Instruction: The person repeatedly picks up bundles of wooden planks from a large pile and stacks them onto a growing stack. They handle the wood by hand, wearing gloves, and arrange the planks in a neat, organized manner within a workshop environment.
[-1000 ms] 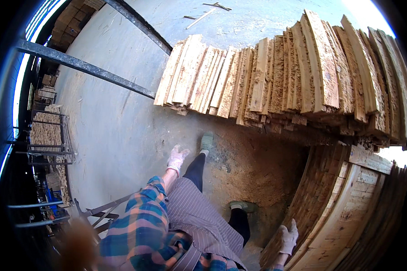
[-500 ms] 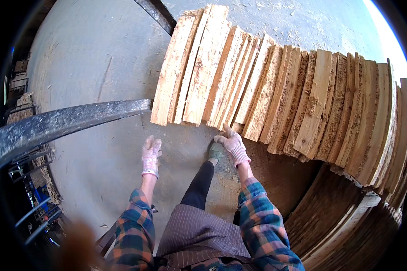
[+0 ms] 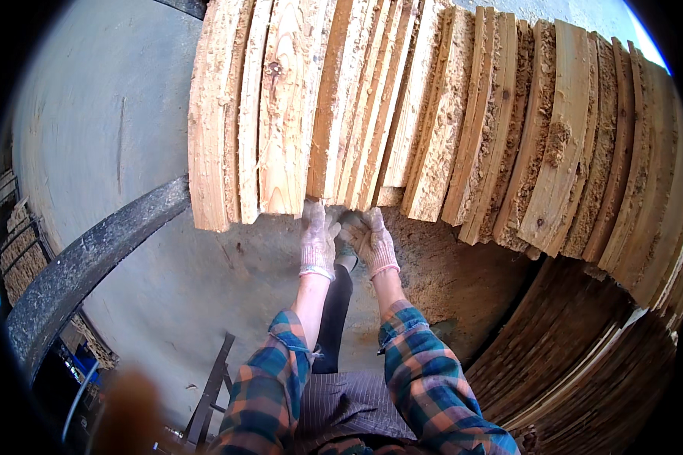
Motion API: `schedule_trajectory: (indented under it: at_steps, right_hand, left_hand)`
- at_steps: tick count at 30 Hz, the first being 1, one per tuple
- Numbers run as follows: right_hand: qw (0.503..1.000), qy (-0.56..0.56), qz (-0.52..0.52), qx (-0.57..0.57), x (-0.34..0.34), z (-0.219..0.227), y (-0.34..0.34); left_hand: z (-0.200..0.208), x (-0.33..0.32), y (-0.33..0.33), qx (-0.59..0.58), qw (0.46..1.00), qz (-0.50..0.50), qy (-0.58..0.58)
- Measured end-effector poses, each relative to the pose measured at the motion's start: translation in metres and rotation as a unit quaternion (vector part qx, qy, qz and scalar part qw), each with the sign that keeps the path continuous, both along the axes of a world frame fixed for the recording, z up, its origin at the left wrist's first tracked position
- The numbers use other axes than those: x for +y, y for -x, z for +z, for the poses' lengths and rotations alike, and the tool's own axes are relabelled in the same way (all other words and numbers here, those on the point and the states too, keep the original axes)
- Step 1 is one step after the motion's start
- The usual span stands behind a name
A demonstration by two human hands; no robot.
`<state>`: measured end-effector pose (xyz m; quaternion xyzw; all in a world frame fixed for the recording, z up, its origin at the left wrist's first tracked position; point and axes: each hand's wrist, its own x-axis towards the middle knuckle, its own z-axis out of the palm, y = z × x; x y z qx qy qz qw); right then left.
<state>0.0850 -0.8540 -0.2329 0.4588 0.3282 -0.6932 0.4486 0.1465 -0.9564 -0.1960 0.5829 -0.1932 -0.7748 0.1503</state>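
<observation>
Located directly ahead of both hands: row of rough-sawn wooden boards (image 3: 284,114), packed side by side, near ends toward the body, surfaces coarse and splintered, dark knot visible on one wide board at left.

Positioned at the near ends, left of the row's middle: gloved left hand (image 3: 317,241), pointing away from the body, fingertips right at the board ends; cannot tell whether gripping or only touching, contact being partly hidden.

Positioned just beside it: gloved right hand (image 3: 370,241), partly bent, thumb side toward the left hand, fingertips at the ends of adjacent boards; likewise cannot tell whether closed on any board.

Arranged around: dark metal beam (image 3: 99,265), curving in from the left and ending just beside the row's left edge; second stack of boards (image 3: 569,334) at lower right; striped apron (image 3: 357,406) below, between plaid sleeves (image 3: 436,371).
</observation>
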Motion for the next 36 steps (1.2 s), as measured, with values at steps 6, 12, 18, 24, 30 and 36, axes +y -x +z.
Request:
schedule_trajectory:
  at_steps: [6, 12, 18, 24, 30, 36]
  right_hand:
    - [0.987, -0.041, 0.074, 0.140, -0.022, -0.012, 0.041]
    - [0.970, -0.054, 0.137, 0.194, -0.019, 0.002, 0.043]
    - [0.898, -0.193, 0.332, 0.214, 0.025, 0.086, 0.114]
    - [0.669, -0.277, 0.565, 0.395, -0.002, 0.072, 0.111]
    - [0.722, -0.244, 0.462, 0.453, 0.007, 0.054, 0.105]
    - [0.674, -0.252, 0.581, 0.379, 0.031, 0.099, 0.084]
  left_hand:
    - [-0.011, -0.011, 0.042, 0.082, 0.980, 0.171, -0.058]
    - [0.001, -0.010, 0.058, 0.099, 0.988, 0.114, -0.028]
    - [0.027, 0.032, 0.076, 0.124, 0.980, 0.115, -0.103]
    - [-0.047, -0.005, 0.044, -0.035, 0.999, -0.035, 0.015]
    - [-0.032, 0.008, 0.072, -0.126, 0.990, -0.048, 0.033]
    - [-0.025, 0.042, 0.025, -0.071, 0.995, -0.065, 0.028]
